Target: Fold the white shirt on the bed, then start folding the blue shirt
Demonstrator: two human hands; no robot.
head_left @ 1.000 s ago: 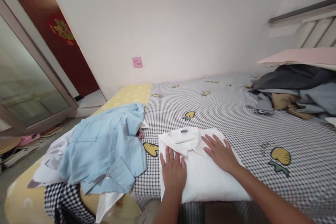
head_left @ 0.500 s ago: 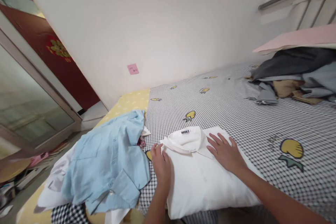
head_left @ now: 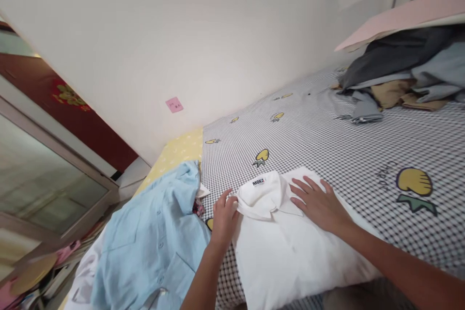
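A folded white collared shirt (head_left: 279,256) lies in front of me on the checked bedding, its collar at the far end and a dark-lettered label inside the neck. My right hand (head_left: 321,206) rests open on the right shoulder of the shirt, fingers spread beside the collar. At the opposite shoulder, my left hand (head_left: 225,215) touches the edge by the collar, its fingers slightly bent and apart. To the left of that hand lies a light blue button-up shirt (head_left: 145,242), spread over other clothes.
Checked bedding (head_left: 308,140) with yellow pineapple prints runs back to the white wall (head_left: 218,34). Dark, grey and brown clothes (head_left: 399,68) are heaped at the far right under a pink panel (head_left: 403,14). A pink note (head_left: 175,104) is on the wall. Cluttered floor shows at lower left.
The view has tilted and shifted a little. My left hand's fingers have spread slightly at the collar's side. My right hand stays flat on the white shirt.
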